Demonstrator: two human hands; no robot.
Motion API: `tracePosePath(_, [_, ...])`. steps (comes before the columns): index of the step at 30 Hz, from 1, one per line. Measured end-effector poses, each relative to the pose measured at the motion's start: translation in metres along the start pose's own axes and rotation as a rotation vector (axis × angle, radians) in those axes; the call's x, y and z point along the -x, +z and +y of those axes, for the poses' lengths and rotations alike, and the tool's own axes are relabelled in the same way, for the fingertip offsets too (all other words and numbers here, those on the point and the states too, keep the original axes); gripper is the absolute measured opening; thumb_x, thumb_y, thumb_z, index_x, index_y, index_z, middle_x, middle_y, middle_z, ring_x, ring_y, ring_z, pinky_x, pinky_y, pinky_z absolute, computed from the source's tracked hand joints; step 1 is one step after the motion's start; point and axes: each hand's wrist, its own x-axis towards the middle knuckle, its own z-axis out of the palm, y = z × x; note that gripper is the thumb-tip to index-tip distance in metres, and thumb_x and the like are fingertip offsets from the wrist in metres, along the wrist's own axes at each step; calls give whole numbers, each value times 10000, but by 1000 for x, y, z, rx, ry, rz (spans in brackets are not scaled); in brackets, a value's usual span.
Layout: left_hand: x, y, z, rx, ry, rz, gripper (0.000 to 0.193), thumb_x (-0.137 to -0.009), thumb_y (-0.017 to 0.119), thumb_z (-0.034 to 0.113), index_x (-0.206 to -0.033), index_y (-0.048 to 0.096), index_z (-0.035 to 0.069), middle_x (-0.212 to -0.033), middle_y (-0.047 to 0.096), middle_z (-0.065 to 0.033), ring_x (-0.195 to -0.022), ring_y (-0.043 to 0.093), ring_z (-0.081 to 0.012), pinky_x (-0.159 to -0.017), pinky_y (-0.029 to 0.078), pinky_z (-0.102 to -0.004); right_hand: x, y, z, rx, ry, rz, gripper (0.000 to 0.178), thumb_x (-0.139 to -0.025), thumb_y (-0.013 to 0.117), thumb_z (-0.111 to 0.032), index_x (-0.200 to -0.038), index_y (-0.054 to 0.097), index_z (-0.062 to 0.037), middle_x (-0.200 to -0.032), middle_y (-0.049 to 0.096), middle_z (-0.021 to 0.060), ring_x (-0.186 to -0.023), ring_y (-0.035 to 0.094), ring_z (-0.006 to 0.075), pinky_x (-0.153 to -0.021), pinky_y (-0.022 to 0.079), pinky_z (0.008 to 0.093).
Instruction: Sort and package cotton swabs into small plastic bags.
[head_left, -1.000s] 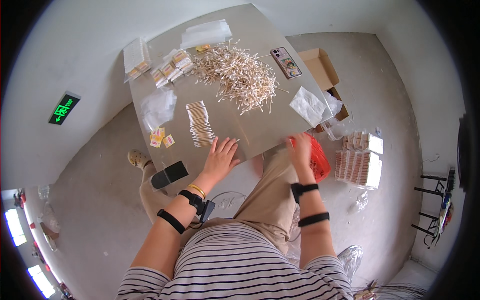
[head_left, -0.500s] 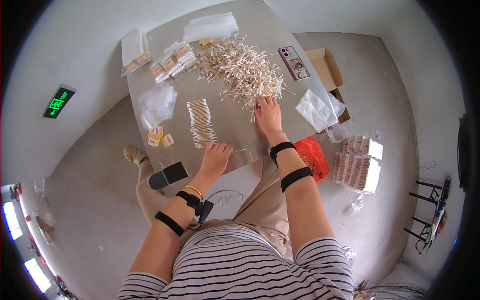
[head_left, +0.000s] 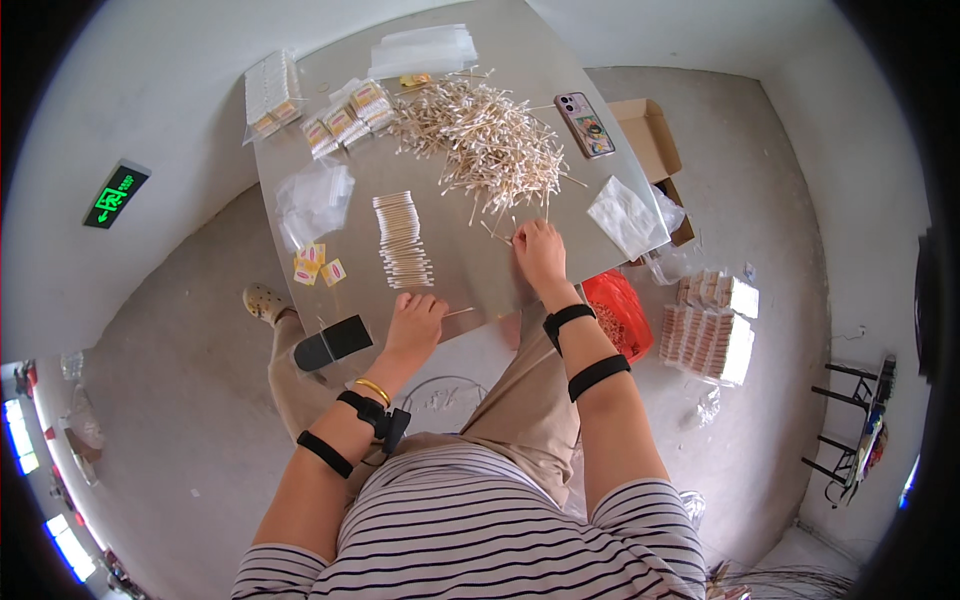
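Note:
A heap of loose cotton swabs (head_left: 490, 140) covers the far middle of the metal table (head_left: 470, 265). Left of it, a column of cotton swabs (head_left: 402, 240) lies side by side in a neat row. My left hand (head_left: 415, 322) is closed just below the row's near end, and one cotton swab (head_left: 459, 311) sticks out rightward from its fingers. At the near edge of the heap, my right hand (head_left: 541, 252) has its fingers curled down around swab ends. A few stray swabs lie by its fingertips, which are partly hidden.
Packed swab bundles (head_left: 350, 118) and clear bags (head_left: 312, 205) lie on the left, with small yellow cards (head_left: 318, 264) and a black phone-like object (head_left: 334, 343). A phone (head_left: 585, 125) and white bag (head_left: 626, 217) lie right. Beside the table stand a red bag (head_left: 620, 310) and stacked packs (head_left: 708, 330).
My right hand has drawn back slightly from the heap toward me, with swabs at its fingertips. My left hand has shifted a little left below the row, still with the swab.

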Motion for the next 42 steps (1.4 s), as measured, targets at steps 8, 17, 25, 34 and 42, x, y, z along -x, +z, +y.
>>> tracePosePath(8, [24,-13,-7,5,-72,-15,166,-822,653,79,-975,612,128,-934,601,-43,-968,594,-214,-939,372,-397,21,-4,-5,-91,128,-22,130,-810,712,-157,-877,617,-99,-952,608,96,-956,607,314,-837,494,436])
tracePosePath(17, [38,-21,-18,-4,-149,-8,159,-829,646,69,-967,606,137,-921,597,-34,-956,596,-215,-943,366,-406,8,-1,-35,91,19,-92,80,-791,717,-149,-833,653,-124,-981,577,72,-1002,558,273,-839,461,409])
tracePosePath(25, [40,-17,-21,11,-151,21,148,-824,648,61,-944,598,132,-906,594,-33,-925,601,-218,-937,370,-406,26,8,-41,-84,-2,-51,37,-796,705,-139,-825,686,-126,-944,588,74,-962,572,283,-833,464,421])
tracePosePath(34, [38,-15,-19,24,-159,34,176,-795,661,50,-937,594,129,-902,599,-26,-929,604,-215,-914,373,-402,19,1,-39,-25,-133,-27,43,-796,711,-156,-794,674,-133,-957,589,68,-965,565,282,-837,473,413])
tracePosePath(42, [40,-13,-24,37,-159,24,188,-792,659,36,-935,587,134,-902,595,-34,-929,605,-225,-922,374,-410,65,-27,-65,-181,-65,-188,56,-794,684,-157,-814,691,-104,-932,622,108,-951,598,317,-835,490,439])
